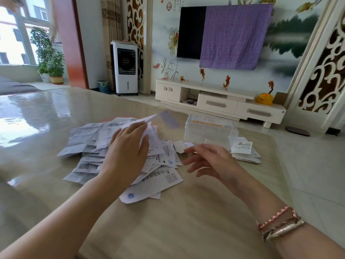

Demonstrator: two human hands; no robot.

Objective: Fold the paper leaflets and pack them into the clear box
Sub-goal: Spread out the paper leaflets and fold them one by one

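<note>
Both forearms are bare, with no sleeves showing. The right wrist wears stacked bracelets (280, 224): a pink braided cord, a dark brown cord, and a pale silvery band nearest the elbow.

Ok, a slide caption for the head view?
Left hand lifts a leaflet off the pile; right hand hovers open by the clear box.
</note>
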